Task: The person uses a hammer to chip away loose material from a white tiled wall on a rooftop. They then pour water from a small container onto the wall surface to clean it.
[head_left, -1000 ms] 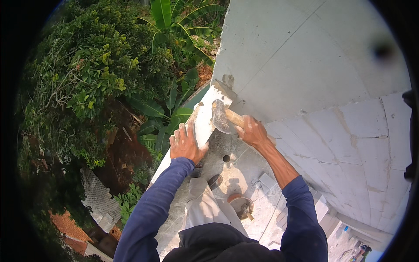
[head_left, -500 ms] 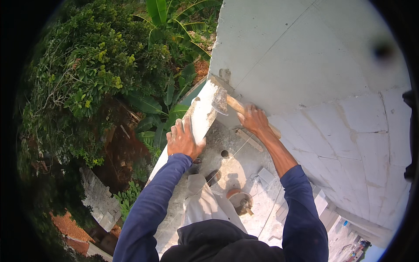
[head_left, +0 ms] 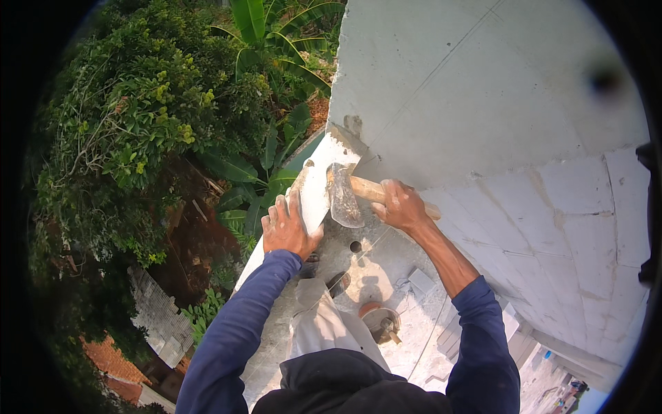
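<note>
While left hand lies spread on ledge | right hand grips hatchet | forearms angled inward

Dusty grey concrete floor, partly sunlit, beside a narrow white-topped wall ledge.
On the floor sits a round tub with a reddish rim; near it lies a pale grey rectangular block; long grey blocks lie grouped farther right; a thin bent rod lies lower down; a dark shoe stands near a round dark hole; the bare left hand rests on the ledge.
</note>
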A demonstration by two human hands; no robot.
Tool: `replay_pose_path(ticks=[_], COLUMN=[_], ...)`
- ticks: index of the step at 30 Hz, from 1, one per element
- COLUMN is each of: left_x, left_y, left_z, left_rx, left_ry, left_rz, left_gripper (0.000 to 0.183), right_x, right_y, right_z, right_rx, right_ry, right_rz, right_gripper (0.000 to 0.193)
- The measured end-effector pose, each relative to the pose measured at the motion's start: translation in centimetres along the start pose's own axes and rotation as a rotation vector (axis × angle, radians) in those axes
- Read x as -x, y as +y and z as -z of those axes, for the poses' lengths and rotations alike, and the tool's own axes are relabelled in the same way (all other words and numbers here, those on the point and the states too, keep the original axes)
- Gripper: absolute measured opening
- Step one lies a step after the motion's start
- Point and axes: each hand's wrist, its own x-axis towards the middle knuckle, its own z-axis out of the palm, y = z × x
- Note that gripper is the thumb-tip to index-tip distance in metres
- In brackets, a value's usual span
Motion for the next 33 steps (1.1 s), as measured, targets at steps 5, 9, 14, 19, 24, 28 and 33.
replay_pose_path(ticks=[5, 9, 14, 19, 24, 28, 33], left_x=[-0.1, -0.4, 0.1, -0.2, -0.8, -0.5, -0.3], left_y=[0.1, 0.0, 0.2, 0.1, 0.2, 0.2, 0.2], left_z=[0.0, 0.3, 0.1, 0.2, 0.4, 0.4, 0.3], left_rx=[0.001, -0.03, -0.016, -0.044, -0.02, -0.027, 0.009], left_ry=[0.021, 0.022, 0.09, 0.055, 0.051, 0.004, -0.013], left_rz=[-0.017, -0.003, -0.031, -0.023, -0.005, 0.003, -0.003], left_gripper=[0.102, 0.099, 0.097, 0.097, 0.098, 0.103, 0.104], right_x=[-0.9, -0.8, -2.0, -1.7, -1.6, -1.0, -1.8], right_y=[-0.5, -0.6, -0.6, -1.0, -0.2, -0.1, -0.5], right_z=[0.6, 1.0, 0.9, 0.7, -0.1, 0.0, 0.8], right_rx=[0.129, 0.029, 0.065, -0.042, 0.028, -0.035, 0.063], right_ry=[-0.075, -0.071, -0.098, -0.044, -0.061, -0.047, -0.116], right_rz=[-0.32, -0.118, -0.279, 0.021, -0.369, -0.031, -0.34], right_gripper=[0.042, 0.04, 0.047, 0.049, 0.049, 0.05, 0.051])
